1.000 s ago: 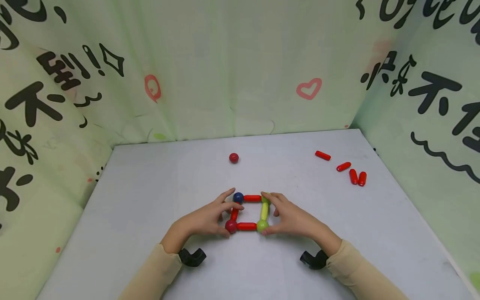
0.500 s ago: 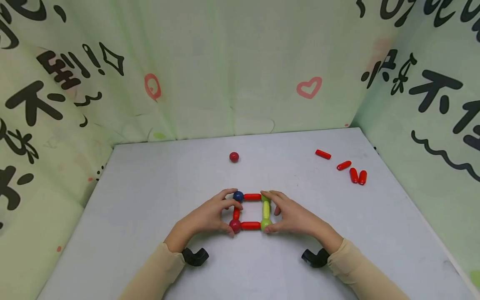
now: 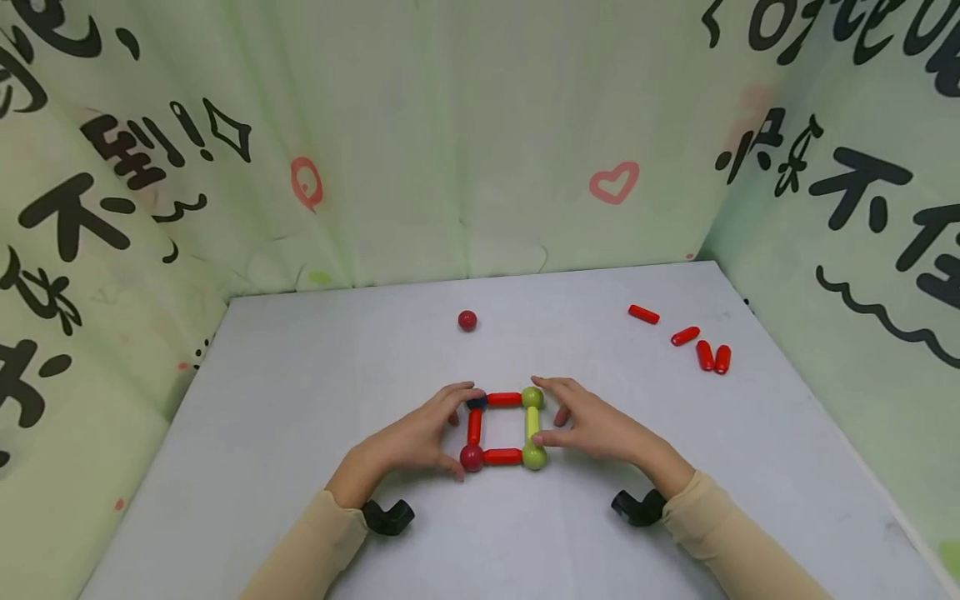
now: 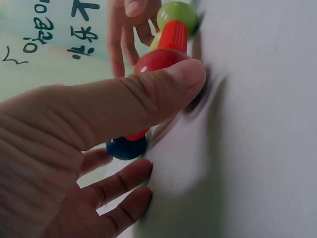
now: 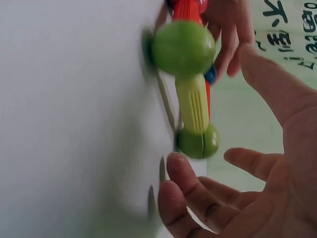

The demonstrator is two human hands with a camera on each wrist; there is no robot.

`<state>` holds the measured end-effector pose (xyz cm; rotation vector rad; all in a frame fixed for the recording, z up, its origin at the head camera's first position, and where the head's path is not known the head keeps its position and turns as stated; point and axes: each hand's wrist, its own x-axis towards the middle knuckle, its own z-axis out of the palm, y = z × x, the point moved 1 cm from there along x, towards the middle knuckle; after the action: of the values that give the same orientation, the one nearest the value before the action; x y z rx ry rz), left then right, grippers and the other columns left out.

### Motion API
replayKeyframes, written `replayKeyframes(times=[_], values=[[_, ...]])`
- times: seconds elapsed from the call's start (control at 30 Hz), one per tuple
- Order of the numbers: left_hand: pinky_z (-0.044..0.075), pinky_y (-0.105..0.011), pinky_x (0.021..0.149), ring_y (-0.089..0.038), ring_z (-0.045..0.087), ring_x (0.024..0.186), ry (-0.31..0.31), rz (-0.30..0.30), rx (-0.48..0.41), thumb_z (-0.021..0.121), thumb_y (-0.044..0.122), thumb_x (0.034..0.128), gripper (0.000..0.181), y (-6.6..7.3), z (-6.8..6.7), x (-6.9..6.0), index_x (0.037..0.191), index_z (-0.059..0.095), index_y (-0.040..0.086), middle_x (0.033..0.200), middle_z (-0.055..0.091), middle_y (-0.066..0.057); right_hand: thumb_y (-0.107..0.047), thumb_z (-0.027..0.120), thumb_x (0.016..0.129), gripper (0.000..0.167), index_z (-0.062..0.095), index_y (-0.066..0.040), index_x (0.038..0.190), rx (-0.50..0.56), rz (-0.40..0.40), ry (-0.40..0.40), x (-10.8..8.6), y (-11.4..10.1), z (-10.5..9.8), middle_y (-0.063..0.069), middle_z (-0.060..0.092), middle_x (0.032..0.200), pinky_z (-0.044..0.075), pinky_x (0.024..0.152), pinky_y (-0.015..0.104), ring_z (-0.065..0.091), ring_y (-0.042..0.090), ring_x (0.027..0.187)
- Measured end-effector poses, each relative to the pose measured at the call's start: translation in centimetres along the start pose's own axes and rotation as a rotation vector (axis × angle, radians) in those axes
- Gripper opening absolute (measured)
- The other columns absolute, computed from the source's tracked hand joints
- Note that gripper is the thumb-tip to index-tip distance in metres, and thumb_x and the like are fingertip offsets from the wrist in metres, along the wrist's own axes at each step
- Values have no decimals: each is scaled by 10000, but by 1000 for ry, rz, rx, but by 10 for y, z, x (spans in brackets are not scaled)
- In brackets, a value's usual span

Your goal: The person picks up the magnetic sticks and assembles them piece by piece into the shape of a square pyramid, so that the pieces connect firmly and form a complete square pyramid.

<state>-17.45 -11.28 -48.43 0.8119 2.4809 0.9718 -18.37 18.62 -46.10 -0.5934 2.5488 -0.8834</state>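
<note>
I see a square frame (image 3: pixel 504 457) on the smooth pale surface (image 3: pixel 322 350): three glossy red rods (image 3: pixel 504 400) and one ridged yellow-green rod (image 5: pixel 192 104), plastic-looking, join a blue ball (image 4: pixel 126 148), a red ball (image 3: pixel 472 457) and two shiny green balls (image 5: pixel 182 48). My left hand's grip (image 3: pixel 422 440) holds its left side, at red and blue; my right hand's grip (image 3: pixel 602 426) is wide, beside the green.

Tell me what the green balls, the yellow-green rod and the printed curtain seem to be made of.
Green balls: probably hard plastic, glossy; the left wrist view shows a bright highlight on one.
Yellow-green rod: likely moulded plastic, less shiny, with neat lengthwise grooves.
Printed curtain: looks like thin matt fabric, hanging in soft folds; cotton or synthetic, I can't tell.
</note>
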Motion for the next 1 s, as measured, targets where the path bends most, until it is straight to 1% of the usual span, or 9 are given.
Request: replayKeyframes(times=[0.2,0.3,0.37,0.47,0.57,0.63,0.8,0.9,1.0], values=[[528,-299,915,-128,525,1122,4,-3,-37,955,241,737,1087,-6,1,-2,1607,304,204,1646,331,7,-371,729,959,638,530,-67,1484,-72,71,126,-4,29,-32,202,552,1394,520,748,330,568,207,945],[525,-309,940,-114,529,1133,-7,-3,-40,943,259,753,1036,-7,1,-1,1597,343,244,1663,305,28,-323,693,984,575,545,-36,1459,-142,130,210,-8,53,-52,258,510,1440,561,870,473,579,338,1068],[526,-327,960,-114,535,1149,-14,-8,-36,936,273,761,1001,-7,2,0,1586,370,270,1670,286,37,-320,666,994,592,514,-5,1472,-196,205,254,-13,69,-67,314,439,1481,520,961,610,513,468,1211],[527,-364,1002,-140,555,1183,-22,-18,-26,933,294,762,968,-6,2,2,1568,397,296,1672,273,39,-318,605,1007,657,415,67,1505,-252,357,282,-23,91,-89,413,246,1546,406,1015,751,311,638,1346],[532,-400,1025,-197,576,1215,-30,-27,-6,929,318,766,950,-4,2,3,1561,409,322,1671,267,15,-303,528,1019,697,304,123,1525,-265,513,267,-34,110,-104,468,87,1558,345,1020,804,184,709,1358],[523,-428,1049,-230,539,1296,-47,-27,15,921,331,776,898,-3,2,3,1542,451,339,1675,251,-5,-283,493,1024,687,277,140,1521,-274,569,258,-41,120,-110,479,92,1544,340,1019,810,191,719,1347],[481,-499,1104,-287,358,1477,-72,-25,69,909,343,789,692,-2,1,5,1411,607,356,1681,232,-20,-221,529,1006,576,401,109,1461,-312,560,344,-48,129,-110,440,323,1424,462,905,740,379,672,1193],[479,-516,1103,-302,333,1492,-63,-35,80,921,333,773,643,-2,0,6,1351,638,344,1679,249,-14,-188,581,981,459,513,80,1347,-329,517,432,-47,128,-107,386,445,1321,485,788,659,437,599,1071],[477,-514,1104,-307,328,1495,-59,-39,83,931,320,762,630,-1,-1,8,1322,643,334,1677,263,-11,-153,619,961,362,572,67,1245,-345,487,476,-44,127,-105,335,547,1169,472,720,583,475,536,978]])
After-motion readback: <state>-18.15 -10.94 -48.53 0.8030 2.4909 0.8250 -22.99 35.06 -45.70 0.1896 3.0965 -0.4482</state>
